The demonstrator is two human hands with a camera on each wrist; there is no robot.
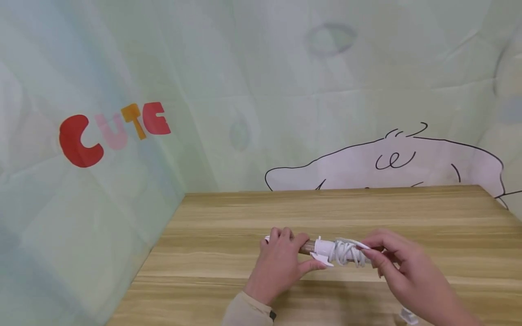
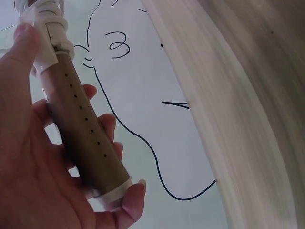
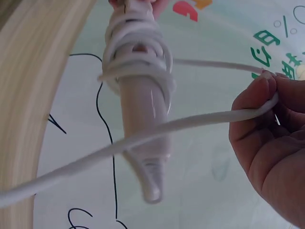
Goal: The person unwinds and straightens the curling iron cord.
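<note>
A curling iron with a brown barrel [image 2: 86, 124] and a white handle [image 1: 325, 248] is held nearly level above the wooden table in the head view. My left hand [image 1: 281, 260] grips the barrel, its fingers curled round behind it and its thumb along the white clamp lever [image 1: 322, 259]. A row of dark dots runs down the barrel to a pale end cap [image 2: 114, 195]. White cord [image 3: 138, 62] is wound in several loops about the handle. Off to the handle's side, my right hand [image 3: 271, 124] pinches a bend of this cord between thumb and fingers.
Below the right forearm, a small white plug-like piece [image 1: 409, 316] shows at the lower edge of the head view. The wooden table [image 1: 228, 217] meets a pale printed cloth [image 1: 244, 90] at the back and left, with coloured letters and a line drawing.
</note>
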